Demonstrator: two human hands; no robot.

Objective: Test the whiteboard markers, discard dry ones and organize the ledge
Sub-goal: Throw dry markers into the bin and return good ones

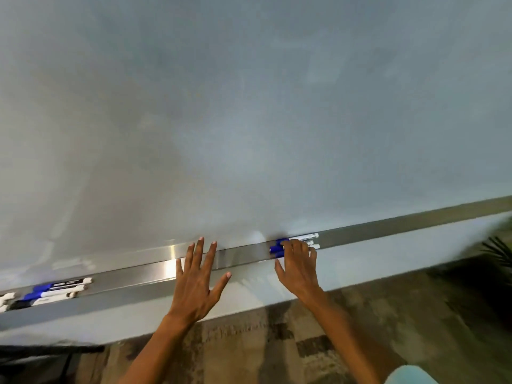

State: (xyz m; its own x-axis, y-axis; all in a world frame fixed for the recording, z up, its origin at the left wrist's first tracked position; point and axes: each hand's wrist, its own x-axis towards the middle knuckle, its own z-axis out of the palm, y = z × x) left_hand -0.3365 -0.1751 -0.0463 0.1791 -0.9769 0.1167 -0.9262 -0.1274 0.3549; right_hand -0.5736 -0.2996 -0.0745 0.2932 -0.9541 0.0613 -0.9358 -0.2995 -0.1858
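Note:
A wide whiteboard (249,106) fills the view, with a metal ledge (133,275) running along its bottom edge. My right hand (297,268) rests its fingers on a small bunch of blue-capped white markers (303,242) lying side by side on the ledge; its fingers cover their middles. My left hand (198,278) is spread flat with fingers apart, touching the bare ledge and holding nothing. At the far left of the ledge lies a second cluster of blue-capped markers (52,291), partly cut off by the frame edge.
Below the ledge is patterned brown carpet (277,342). A dark plant's leaves (498,250) show at the right edge. A dark object (41,353) sits low at the left. Bare ledge (415,223) stretches to the right of the markers.

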